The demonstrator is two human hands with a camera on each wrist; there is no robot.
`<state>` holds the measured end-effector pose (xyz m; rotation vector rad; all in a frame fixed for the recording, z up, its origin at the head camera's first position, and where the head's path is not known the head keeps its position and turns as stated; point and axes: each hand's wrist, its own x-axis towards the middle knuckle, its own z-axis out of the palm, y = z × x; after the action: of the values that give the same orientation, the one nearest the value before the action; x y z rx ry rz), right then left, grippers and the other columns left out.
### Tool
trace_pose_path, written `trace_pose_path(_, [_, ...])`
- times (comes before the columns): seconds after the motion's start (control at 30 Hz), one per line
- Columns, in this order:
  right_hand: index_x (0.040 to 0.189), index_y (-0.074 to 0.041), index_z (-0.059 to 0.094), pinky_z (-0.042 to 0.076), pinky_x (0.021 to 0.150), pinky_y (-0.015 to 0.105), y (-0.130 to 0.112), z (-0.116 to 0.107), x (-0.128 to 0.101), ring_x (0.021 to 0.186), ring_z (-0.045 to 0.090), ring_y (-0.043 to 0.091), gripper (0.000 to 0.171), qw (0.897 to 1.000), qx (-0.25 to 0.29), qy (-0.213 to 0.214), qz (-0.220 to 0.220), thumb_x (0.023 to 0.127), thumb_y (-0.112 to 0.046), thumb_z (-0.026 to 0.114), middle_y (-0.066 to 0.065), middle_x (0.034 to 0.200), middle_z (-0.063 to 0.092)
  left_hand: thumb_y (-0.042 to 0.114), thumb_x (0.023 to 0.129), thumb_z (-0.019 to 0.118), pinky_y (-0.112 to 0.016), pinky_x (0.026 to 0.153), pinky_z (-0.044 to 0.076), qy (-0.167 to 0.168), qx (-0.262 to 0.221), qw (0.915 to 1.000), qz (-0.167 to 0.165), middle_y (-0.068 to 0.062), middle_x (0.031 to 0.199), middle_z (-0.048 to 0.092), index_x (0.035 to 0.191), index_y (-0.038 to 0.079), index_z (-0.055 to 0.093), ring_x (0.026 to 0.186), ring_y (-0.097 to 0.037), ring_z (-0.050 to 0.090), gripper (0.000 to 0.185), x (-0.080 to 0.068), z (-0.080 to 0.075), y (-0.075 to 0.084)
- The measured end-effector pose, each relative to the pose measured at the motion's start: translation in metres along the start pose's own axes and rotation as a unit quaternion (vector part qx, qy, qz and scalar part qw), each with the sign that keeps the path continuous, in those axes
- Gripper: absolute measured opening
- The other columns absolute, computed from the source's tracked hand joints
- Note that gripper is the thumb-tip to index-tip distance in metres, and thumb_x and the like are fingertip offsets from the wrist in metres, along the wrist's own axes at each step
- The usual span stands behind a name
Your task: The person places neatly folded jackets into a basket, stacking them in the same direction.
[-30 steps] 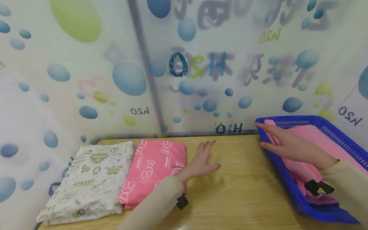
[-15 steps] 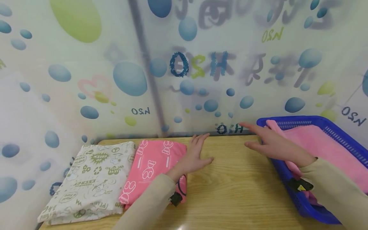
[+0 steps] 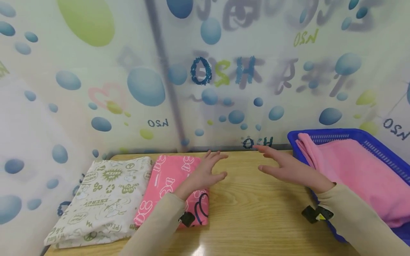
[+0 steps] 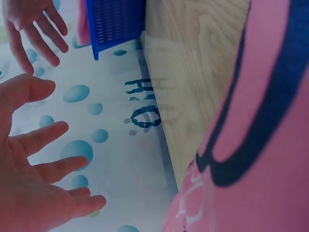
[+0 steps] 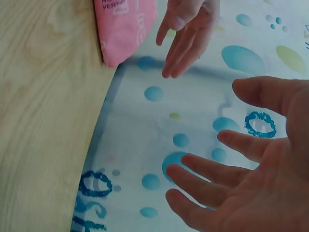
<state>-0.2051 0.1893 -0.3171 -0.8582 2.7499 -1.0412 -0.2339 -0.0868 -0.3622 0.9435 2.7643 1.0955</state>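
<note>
The folded pink cloth [image 3: 173, 185] lies under the left hand [image 3: 201, 174], fingers [image 3: 215, 155] spread, holding nothing.

Backdrop sheet [image 3: 224, 89] behind the table carried mirrored lettering: big "OSH" in blue and green at centre, smaller "OSN" at far left, top right and far right, plus dark "OSH" low near the table edge. White folded cloth [image 3: 102, 199] at near left read "ENERGY" and "PEACE", seen upside down. Pink folded cloth [image 5: 123, 26] showed "VERY" in the right wrist view; remaining print was too small to read.
</note>
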Motion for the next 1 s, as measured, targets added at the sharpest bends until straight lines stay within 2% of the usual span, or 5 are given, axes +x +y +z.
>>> trace_pose_path(0.13, [0.147,-0.002,0.036,0.040,0.094,0.062,0.000,0.012,0.002,0.125,0.044,0.046,0.059,1.000,0.000,0.004,-0.019,0.097,-0.025,0.059,0.024,0.145,0.040,0.016,0.089,0.065,-0.064,0.107,0.018,0.004,-0.012,0.9998,-0.014,-0.024,0.147,0.036,0.137,0.004,0.050,0.140,-0.047,0.013,0.052,-0.006,0.001,-0.004])
trace_pose_path(0.33, [0.144,-0.002,0.040,0.041,0.093,0.061,-0.006,0.028,0.003,0.121,0.048,0.043,0.056,0.999,-0.010,0.018,-0.038,0.096,-0.023,0.061,0.022,0.142,0.045,0.011,0.087,0.067,-0.064,0.107,0.018,0.042,-0.034,0.9982,-0.025,-0.023,0.146,0.038,0.136,0.003,0.052,0.139,-0.046,0.017,0.052,-0.018,-0.002,-0.014])
trace_pose_path(0.5, [0.146,-0.002,0.037,0.038,0.096,0.060,-0.011,0.043,0.003,0.124,0.045,0.043,0.058,1.000,0.017,-0.001,-0.026,0.098,-0.027,0.059,0.020,0.145,0.041,0.012,0.087,0.066,-0.060,0.109,0.019,0.056,-0.030,0.9971,-0.042,-0.022,0.145,0.040,0.135,0.005,0.053,0.138,-0.043,0.023,0.050,-0.029,-0.008,-0.020])
trace_pose_path(0.77, [0.146,-0.002,0.037,0.038,0.097,0.058,-0.001,0.072,0.013,0.124,0.044,0.045,0.057,0.999,0.046,-0.021,-0.004,0.098,-0.025,0.058,0.021,0.144,0.041,0.008,0.088,0.064,-0.057,0.108,0.025,0.053,-0.028,0.9977,-0.033,-0.020,0.139,0.048,0.133,-0.001,0.053,0.133,-0.039,0.035,0.047,-0.049,-0.016,-0.029])
trace_pose_path(1.0, [0.146,-0.002,0.036,0.037,0.098,0.059,0.004,0.091,0.026,0.124,0.043,0.046,0.057,0.994,0.100,-0.049,0.021,0.098,-0.024,0.057,0.025,0.142,0.042,0.006,0.088,0.067,-0.052,0.104,0.035,0.076,-0.021,0.9939,-0.078,-0.011,0.134,0.054,0.130,0.004,0.057,0.128,-0.032,0.043,0.044,-0.064,-0.023,-0.036])
